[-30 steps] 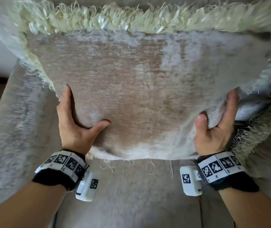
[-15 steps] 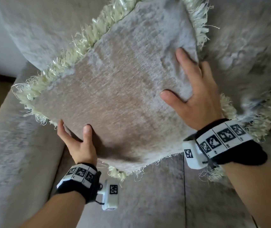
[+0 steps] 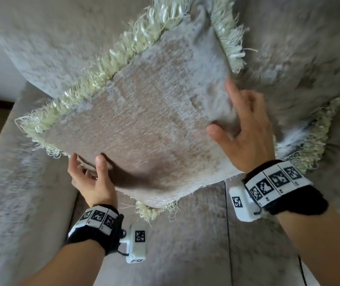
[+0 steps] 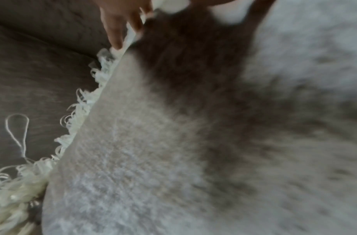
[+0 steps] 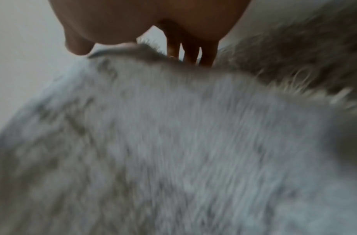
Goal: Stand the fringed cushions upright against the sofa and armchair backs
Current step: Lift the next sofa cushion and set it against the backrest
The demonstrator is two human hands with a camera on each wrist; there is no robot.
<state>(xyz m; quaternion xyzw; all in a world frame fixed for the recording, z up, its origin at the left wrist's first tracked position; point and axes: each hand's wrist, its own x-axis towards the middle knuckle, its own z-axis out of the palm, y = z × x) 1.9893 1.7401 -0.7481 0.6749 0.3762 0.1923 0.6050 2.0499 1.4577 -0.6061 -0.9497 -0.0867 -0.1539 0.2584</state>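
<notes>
A square beige fringed cushion (image 3: pixel 144 120) leans against the sofa back (image 3: pixel 61 38), turned so that one corner points down toward the sofa seat (image 3: pixel 185 244), like a diamond. Pale cream fringe (image 3: pixel 111 67) runs along its edges.

The left hand (image 3: pixel 90 178) is at the cushion's lower left edge, thumb on the front face and fingers reaching behind the fringe; its grip is loose and the fingers are only partly visible, so whether they clasp the edge cannot be told. The right hand (image 3: pixel 245 129) lies flat on the cushion's right side with fingers spread and straight, a released grip pressing the fabric rather than holding it.

A second fringed cushion (image 3: pixel 309 141) sits behind and to the right, partly hidden by the right hand and wrist.

Both wrists wear black bands with white strips of square black-and-white coded markers (image 3: pixel 274 180); no readable words appear. Both wrist views are blurred, showing cushion fabric and fingertips.
</notes>
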